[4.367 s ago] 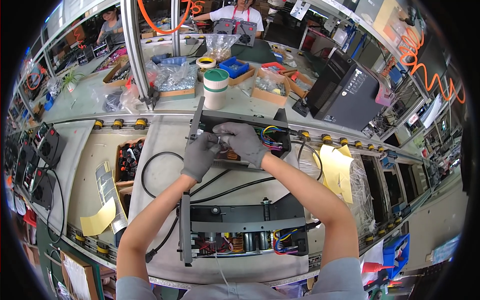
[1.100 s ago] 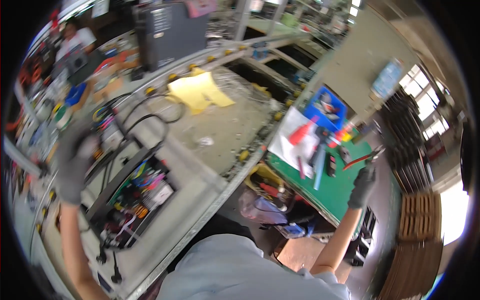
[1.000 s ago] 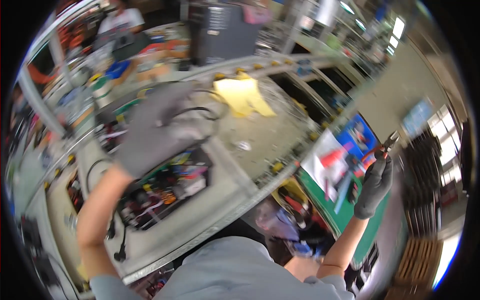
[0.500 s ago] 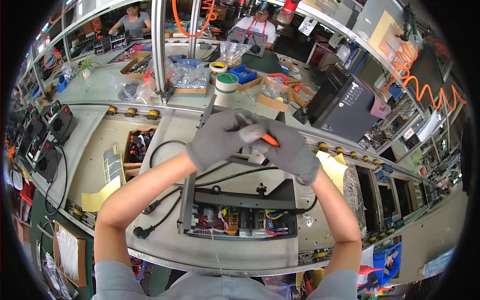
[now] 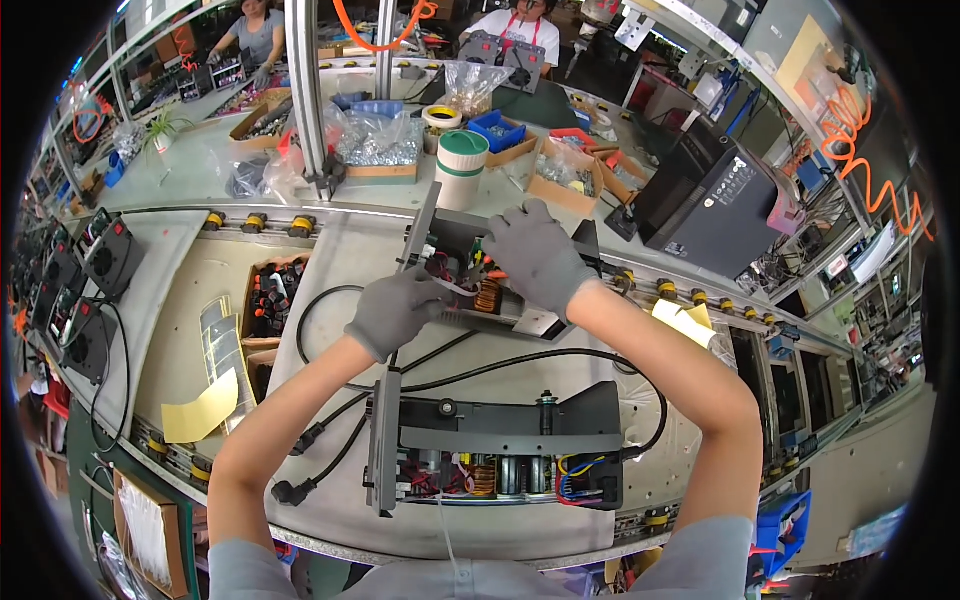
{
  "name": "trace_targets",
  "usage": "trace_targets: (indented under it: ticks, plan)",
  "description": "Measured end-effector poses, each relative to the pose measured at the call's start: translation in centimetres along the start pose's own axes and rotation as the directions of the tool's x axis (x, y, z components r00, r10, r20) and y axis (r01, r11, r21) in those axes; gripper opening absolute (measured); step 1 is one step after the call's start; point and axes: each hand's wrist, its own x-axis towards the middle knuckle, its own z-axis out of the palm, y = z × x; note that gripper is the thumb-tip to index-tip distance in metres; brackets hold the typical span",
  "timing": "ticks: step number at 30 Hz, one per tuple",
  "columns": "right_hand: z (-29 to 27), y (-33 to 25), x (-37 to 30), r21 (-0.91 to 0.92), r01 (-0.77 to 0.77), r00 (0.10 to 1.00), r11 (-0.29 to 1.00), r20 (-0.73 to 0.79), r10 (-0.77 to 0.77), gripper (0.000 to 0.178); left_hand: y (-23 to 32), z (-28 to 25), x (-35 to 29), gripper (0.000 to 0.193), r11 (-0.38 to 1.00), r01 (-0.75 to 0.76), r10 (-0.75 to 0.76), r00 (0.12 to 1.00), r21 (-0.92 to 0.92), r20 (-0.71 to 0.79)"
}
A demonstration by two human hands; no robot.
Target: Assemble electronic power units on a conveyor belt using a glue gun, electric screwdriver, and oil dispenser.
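Observation:
My left hand (image 5: 400,310), in a grey glove, pinches a thin white tie (image 5: 452,289) at the near edge of an open black electronics unit (image 5: 445,235) with coloured wires and a copper coil (image 5: 488,296). My right hand (image 5: 535,255), also gloved, lies over the unit's middle, fingers closed on a small orange-handled tool (image 5: 496,274) that is mostly hidden. A second open unit (image 5: 500,450) lies closer to me, between my forearms.
Black power cables (image 5: 330,300) loop across the bench, with plugs (image 5: 285,490) at the near left. There is a white-and-green canister (image 5: 462,170), bags of screws (image 5: 375,140), a parts box (image 5: 270,300) and a black machine (image 5: 710,200). Two other people (image 5: 520,25) work behind.
About a second ago I was turned right, my right hand reaching low beside the bench. Now I face the bench again, and both hands have come down onto the far unit.

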Motion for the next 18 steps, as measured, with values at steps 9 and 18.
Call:
trace_targets:
  ticks: [9, 18]
  plan:
    - [1.7, -0.9, 1.5, -0.036, 0.085, 0.986, 0.996, -0.138, -0.089, 0.02, -0.4, 0.7, -0.5, 0.012, 0.968, 0.171, -0.175, 0.984, -0.182, -0.009]
    - [1.6, -1.8, 1.4, 0.09, 0.069, 0.985, 0.994, 0.154, -0.082, 0.029, -2.4, 2.1, -1.5, 0.017, 0.444, 0.454, -0.486, 0.846, -0.773, 0.219]
